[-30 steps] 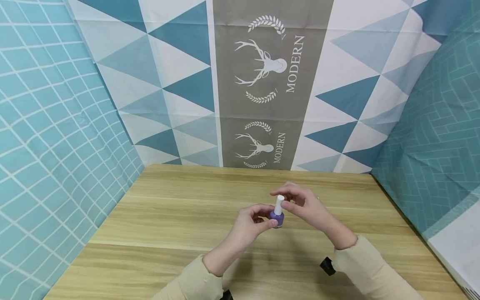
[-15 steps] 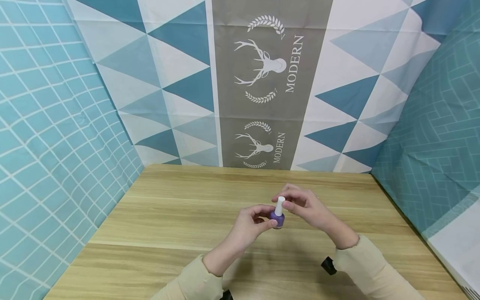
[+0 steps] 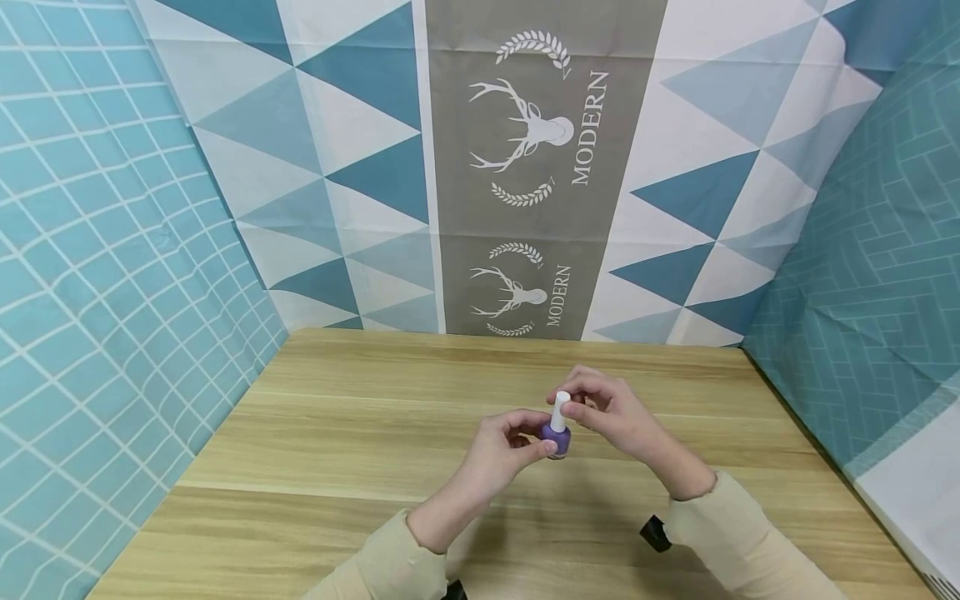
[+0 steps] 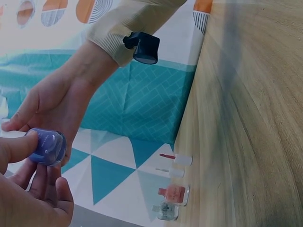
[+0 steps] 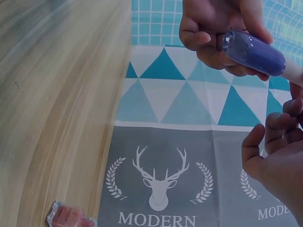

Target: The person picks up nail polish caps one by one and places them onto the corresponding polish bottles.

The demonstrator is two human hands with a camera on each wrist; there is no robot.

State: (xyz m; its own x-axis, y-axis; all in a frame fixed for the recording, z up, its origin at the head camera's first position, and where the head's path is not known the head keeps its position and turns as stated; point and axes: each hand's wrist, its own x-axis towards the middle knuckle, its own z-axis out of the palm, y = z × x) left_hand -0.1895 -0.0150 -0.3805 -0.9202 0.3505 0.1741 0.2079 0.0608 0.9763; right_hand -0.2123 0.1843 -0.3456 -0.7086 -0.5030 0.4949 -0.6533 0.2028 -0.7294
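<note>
A small purple nail polish bottle (image 3: 556, 440) with a tall white cap (image 3: 560, 412) is held up over the wooden table, tilted slightly. My left hand (image 3: 498, 450) grips the glass body between thumb and fingers. At the cap, my right hand (image 3: 607, 412) pinches with thumb and forefinger, its other fingers loosely curled. In the right wrist view the purple bottle (image 5: 253, 54) spans between both hands, its cap (image 5: 292, 72) toward the right hand (image 5: 279, 151). The left wrist view shows the left thumb pressed on the purple glass (image 4: 49, 147).
In the left wrist view, a pinkish-red polish bottle (image 4: 175, 194) and a clear one (image 4: 167, 211) stand uncapped on the table (image 4: 255, 118). Beside them stand two white caps, one cap (image 4: 182, 160) with a reddish brush pointing up. Patterned cloth (image 3: 360, 167) hangs around the table.
My right fingers have drawn in slightly around the white cap; a second ago the forefinger reached past it. The left hand and the bottle have barely moved.
</note>
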